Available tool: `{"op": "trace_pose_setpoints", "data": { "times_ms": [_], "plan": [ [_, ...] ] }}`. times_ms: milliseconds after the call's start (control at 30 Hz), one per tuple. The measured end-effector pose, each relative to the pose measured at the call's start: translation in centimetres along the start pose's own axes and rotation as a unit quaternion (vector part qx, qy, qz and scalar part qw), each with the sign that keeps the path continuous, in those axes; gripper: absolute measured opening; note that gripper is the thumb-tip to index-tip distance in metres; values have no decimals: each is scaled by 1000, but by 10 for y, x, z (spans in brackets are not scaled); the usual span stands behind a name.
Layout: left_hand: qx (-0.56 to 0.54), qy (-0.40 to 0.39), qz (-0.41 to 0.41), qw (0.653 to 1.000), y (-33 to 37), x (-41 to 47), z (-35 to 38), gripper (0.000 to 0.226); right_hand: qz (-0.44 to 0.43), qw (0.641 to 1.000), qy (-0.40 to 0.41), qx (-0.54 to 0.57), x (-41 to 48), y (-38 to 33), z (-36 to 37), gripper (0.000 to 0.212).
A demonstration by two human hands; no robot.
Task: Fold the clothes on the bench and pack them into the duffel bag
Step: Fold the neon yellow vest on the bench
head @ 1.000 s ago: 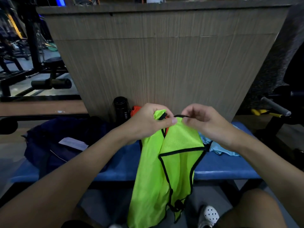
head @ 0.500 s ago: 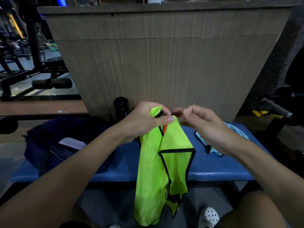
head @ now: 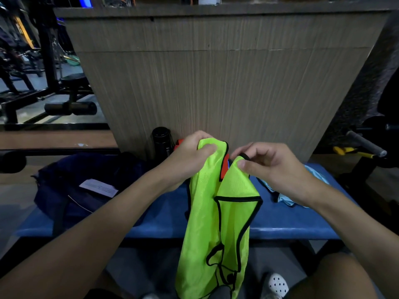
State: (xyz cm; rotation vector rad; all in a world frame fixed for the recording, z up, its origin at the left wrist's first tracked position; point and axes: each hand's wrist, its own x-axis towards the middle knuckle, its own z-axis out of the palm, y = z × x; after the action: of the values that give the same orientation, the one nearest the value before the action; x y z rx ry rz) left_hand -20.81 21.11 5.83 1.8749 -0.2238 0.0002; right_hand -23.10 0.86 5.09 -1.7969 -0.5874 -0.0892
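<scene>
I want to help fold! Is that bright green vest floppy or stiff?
Probably very floppy: the green vest hangs limp past the bench edge from where the left hand and right hand hold its top. Likely light too, since fingers alone carry it. Its thin mesh may slip while folding.

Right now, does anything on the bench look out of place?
Nothing spilled or damaged. On the bench, the light blue garment lies crumpled at the right end; the neon vest, pinched by left hand and right hand, dangles past the front edge.
</scene>
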Motion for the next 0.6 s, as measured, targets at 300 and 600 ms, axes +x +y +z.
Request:
{"op": "trace_pose_setpoints", "data": {
  "times_ms": [300, 600],
  "plan": [
    [50, -24, 144, 988, 5, -6, 2, 19, -57, 996, 67, -18, 5, 1, 8, 6],
    [12, -24, 189, 982, 4, -6, 9, 13, -58, 991, 110, 57, 4, -3, 13, 8]
  ]
}}
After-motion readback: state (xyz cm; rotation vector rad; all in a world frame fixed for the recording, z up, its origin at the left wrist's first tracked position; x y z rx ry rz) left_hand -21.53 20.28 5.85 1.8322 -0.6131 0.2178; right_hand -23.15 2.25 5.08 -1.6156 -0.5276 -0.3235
